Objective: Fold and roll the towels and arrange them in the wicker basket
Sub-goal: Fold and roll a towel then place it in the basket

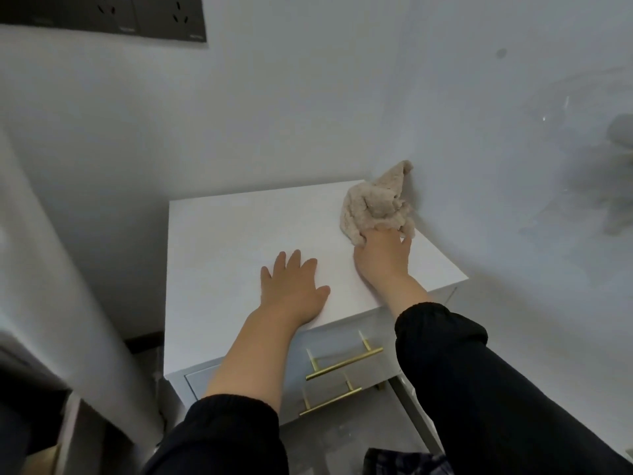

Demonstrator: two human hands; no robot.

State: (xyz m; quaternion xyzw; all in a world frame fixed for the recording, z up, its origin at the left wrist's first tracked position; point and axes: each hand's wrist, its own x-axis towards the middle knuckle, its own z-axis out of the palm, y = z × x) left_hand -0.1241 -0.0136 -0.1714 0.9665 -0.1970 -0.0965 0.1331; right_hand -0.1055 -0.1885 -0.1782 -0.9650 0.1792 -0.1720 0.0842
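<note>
While leaning over a white cabinet (233, 241), held the left hand (293, 286) flat and palm-down on its bare top, toward 6 o'clock near the front edge, fingers straight and slightly spread, thumb out to 3 o'clock, gripping nothing. Had the right hand (383, 258) stretched toward 1 o'clock, gripping the lower edge of a beige towel (375, 207), fingers curled into the fluffy cloth and fingertips hidden in it. Found the towel crumpled, neither folded nor rolled, heaped at the top's far right corner, at about 2 o'clock from the left hand, with one pointed tip standing up against the pale wall (308, 97). Held the two hands near each other but apart, with bare white top between them. Wore black sleeves (445, 354) drawn back from both wrists. Saw two gold bar handles (344, 364), one above the other, on the grey drawer fronts below the top's front edge. Noted a dark socket panel (137, 15) on the wall at 11 o'clock of the view, and a patch of checked fabric (407, 461) at 5 o'clock, at the bottom edge.
</note>
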